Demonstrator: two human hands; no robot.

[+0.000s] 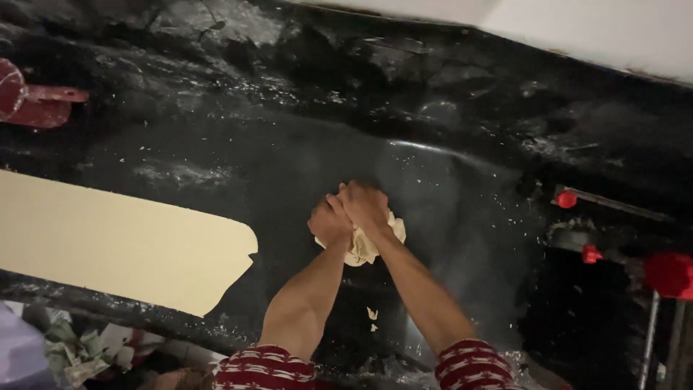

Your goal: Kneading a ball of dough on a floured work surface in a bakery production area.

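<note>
Dark, flour-dusted work surface (216,166) across the frame, pale wall along the upper right. At centre, left hand (329,220) and right hand (364,206) pressed together, both closed on a pale lump of dough (364,249). Long flat dough sheet (123,242) at left. Red scoop (29,101), contents unseen, upper left. Red knobs (577,227) at right.

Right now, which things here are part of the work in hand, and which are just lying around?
In use: left hand and right hand, pressing the dough lump; black worktop.
Lying about: rolled dough sheet, dough scraps, red scoop, red-knobbed tools.
</note>
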